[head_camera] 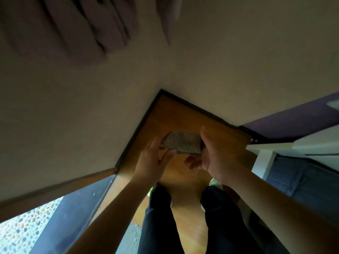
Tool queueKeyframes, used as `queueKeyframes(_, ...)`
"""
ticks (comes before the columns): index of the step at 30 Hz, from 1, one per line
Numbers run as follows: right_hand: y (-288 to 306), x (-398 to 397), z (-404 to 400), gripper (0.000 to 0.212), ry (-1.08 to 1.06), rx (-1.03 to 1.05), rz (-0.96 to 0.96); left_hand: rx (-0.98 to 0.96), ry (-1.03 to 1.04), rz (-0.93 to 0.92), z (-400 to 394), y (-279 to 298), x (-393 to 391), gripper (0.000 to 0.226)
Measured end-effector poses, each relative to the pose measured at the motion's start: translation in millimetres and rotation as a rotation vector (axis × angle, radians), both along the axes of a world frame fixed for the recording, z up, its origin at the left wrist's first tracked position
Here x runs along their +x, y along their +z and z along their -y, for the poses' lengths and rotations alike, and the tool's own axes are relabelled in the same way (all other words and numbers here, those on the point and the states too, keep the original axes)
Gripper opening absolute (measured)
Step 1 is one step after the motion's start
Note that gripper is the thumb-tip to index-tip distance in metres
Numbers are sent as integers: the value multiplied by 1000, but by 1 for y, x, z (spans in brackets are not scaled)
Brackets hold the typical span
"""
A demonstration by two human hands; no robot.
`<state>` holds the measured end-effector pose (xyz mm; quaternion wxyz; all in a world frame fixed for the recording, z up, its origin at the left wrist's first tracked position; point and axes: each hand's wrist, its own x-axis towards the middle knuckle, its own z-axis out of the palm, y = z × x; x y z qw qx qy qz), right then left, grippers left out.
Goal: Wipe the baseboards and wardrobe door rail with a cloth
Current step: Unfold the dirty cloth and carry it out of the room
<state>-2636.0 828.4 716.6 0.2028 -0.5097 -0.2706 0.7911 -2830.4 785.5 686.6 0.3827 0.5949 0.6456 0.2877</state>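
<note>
I am looking steeply down into a room corner where two pale walls [91, 110] meet and fill most of the view. At the top left, folds of a mauve curtain [77, 28] hang blurred against the wall. Below the walls lies a warm orange wooden floor [176, 114], edged along both walls by a thin dark baseboard [136, 131] that forms a sharp angle at the corner. To the right, a dark purple panel [293, 116] runs beside a white frame [266, 158] and grey-blue bedding [302, 180]. At the lower left, a brown wooden door frame [55, 189] borders a pebbled surface [23, 230]. My legs in dark trousers [159, 217] stand on the floor at the bottom centre. Both bare forearms reach forward. My left hand [150, 158] and right hand [218, 156] hold a folded grey, textured cloth [181, 144] between them, above the floor and just inside the corner, apart from the baseboard. The left hand's fingers curl round the cloth's left edge; the right hand grips its right edge, thumb raised.
</note>
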Motion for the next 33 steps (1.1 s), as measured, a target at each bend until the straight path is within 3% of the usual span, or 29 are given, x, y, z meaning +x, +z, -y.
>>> queueKeyframes(4, 69, -22, -10, 72, 95, 89, -24, 18, 146, 140, -10, 60, -6, 33)
queueKeyframes(7, 113, -40, -15, 74, 122, 146, 1, 81, 194, 103, -17, 99, -22, 19)
queueKeyframes(10, 143, -56, -11, 89, 134, 202, -23, 151, 228, 59, -18, 134, -38, 24)
queueKeyframes(13, 165, -69, -5, 87, 122, 292, -29, 179, 234, 43, -21, 162, -53, 29)
queueKeyframes(18, 188, -69, -2, 71, 163, 453, 85, 104, 227, 155, -28, 193, -65, 60)
queueKeyframes(23, 208, -53, -23, 48, 279, 522, 88, 6, 300, 461, -34, 213, -58, 71)
queueKeyframes(26, 214, -42, -50, 42, 410, 579, 97, -4, 351, 567, -37, 215, -49, 60)
queueKeyframes(30, 214, -30, -83, 41, 539, 592, 47, 48, 441, 712, -38, 214, -27, 18)
queueKeyframes(33, 208, -24, -99, 45, 545, 548, 4, 103, 608, 595, -39, 217, -13, 34)
